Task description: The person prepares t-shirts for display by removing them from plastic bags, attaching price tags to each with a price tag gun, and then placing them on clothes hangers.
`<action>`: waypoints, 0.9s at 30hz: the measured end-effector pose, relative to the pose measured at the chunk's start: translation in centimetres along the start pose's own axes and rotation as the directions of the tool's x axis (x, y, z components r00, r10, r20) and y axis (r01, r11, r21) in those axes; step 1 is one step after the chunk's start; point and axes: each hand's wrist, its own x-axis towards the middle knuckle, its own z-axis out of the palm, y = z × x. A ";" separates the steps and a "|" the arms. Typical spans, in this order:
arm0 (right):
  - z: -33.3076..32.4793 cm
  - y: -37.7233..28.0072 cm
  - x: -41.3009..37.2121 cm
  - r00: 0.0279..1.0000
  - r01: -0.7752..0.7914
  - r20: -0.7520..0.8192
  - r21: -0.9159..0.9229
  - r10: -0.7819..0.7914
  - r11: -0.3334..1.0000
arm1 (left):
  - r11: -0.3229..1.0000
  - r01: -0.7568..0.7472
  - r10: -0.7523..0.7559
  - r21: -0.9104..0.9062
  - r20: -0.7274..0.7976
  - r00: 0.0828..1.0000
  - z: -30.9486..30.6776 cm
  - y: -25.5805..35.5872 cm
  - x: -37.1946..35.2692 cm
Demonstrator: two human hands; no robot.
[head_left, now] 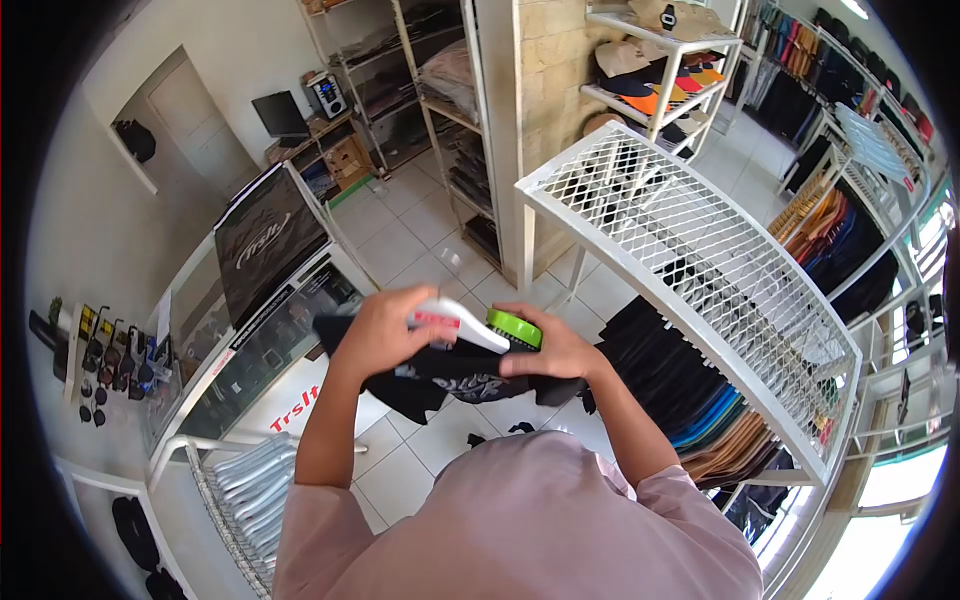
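A black garment (455,375) with light lettering hangs in front of me, between my two hands. At its top is a white hanger (470,328) with a red and white label. My left hand (393,325) is closed on the hanger near that label. A bright green ring-shaped roll (514,328) sits against my right hand (550,352), between its thumb and fingers. The thumb of that hand also lies by the hanger's right end and the black cloth. The hanger's hook is blurred.
A white mesh-topped rack (690,220) with hanging clothes stands on the right. At left are a glass counter (270,345) and a rack of pale hangers (255,490). Shelves (455,130) stand ahead, and sunglasses (115,365) hang on the left wall.
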 end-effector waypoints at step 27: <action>3.9 1.4 10.5 0.640 -0.077 -0.735 -0.350 -0.223 0.933 | 0.494 0.397 -0.742 -0.774 -0.137 0.656 -1.1 -1.5 -7.1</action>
